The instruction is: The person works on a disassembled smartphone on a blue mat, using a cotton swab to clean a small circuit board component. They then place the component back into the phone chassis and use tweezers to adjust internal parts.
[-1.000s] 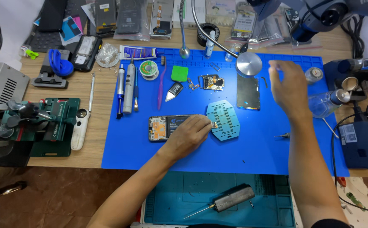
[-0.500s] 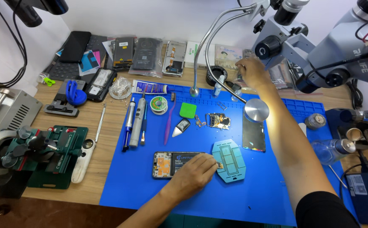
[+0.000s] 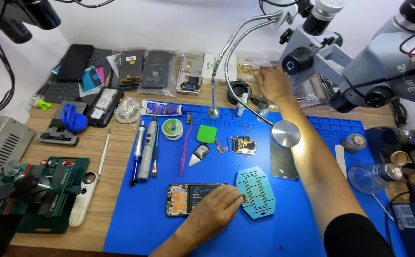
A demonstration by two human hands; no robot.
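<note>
Landmark for our notes: the blue work mat (image 3: pixel 283 228).

Left hand (image 3: pixel 217 209) rests near the mat's front edge, palm down on the opened phone (image 3: pixel 191 199), which lies flat with its innards facing up. Fingers loosely curled, tips pressing at the phone's right end where it meets the pale blue hexagonal pad (image 3: pixel 256 192); they pin the phone rather than clasp it.

Right hand (image 3: pixel 273 83) is stretched well past the mat's far edge, under the microscope head (image 3: pixel 360 62), at the clear packets (image 3: pixel 250 69) lying there. Fingers bent downward onto them; whether they pinch anything we cannot tell.

On the mat, behind the phone: a small circuit board (image 3: pixel 241 144), a green square pad (image 3: pixel 207 133), a purple toothbrush (image 3: pixel 185 143), a solder-wire spool (image 3: pixel 172 127) and a screwdriver pen (image 3: pixel 146 150) towards the mat's left edge. A dark phone panel (image 3: pixel 283 164) lies mid-mat beside our right forearm, with the round gooseneck lamp head (image 3: pixel 285 133) over it.

Off the mat's left edge: a green clamp fixture (image 3: pixel 50 190). Off its right edge: a glass bottle (image 3: pixel 372 177).
</note>
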